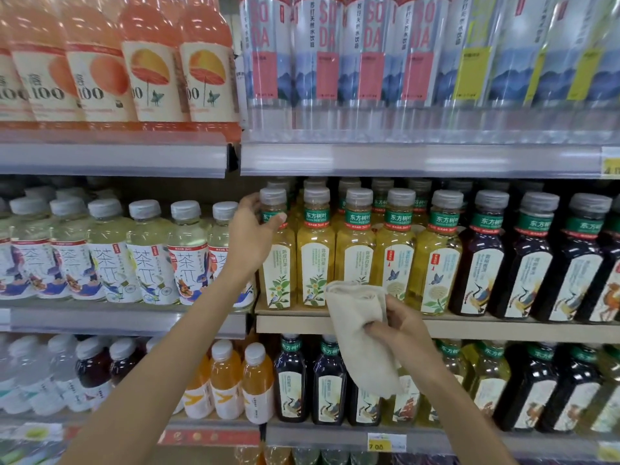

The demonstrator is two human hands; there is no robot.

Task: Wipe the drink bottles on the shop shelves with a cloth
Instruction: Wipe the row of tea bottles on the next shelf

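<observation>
On the middle shelf [469,325] stands a row of yellow tea bottles with green neck bands and grey caps. My left hand [251,234] grips the neck of the leftmost yellow tea bottle [277,263], thumb across its green band. My right hand [401,325] holds a folded beige cloth [359,333] in front of the shelf edge, just below the third yellow bottle [356,243]. The cloth hangs down over the dark bottles on the lower shelf and touches no bottle that I can tell.
Pale tea bottles [147,253] stand left of my left hand and dark tea bottles [523,260] to the right. Orange juice bottles [151,62] and soda water bottles [369,52] fill the top shelf. Orange and dark bottles line the lower shelf, with a yellow price tag [380,444].
</observation>
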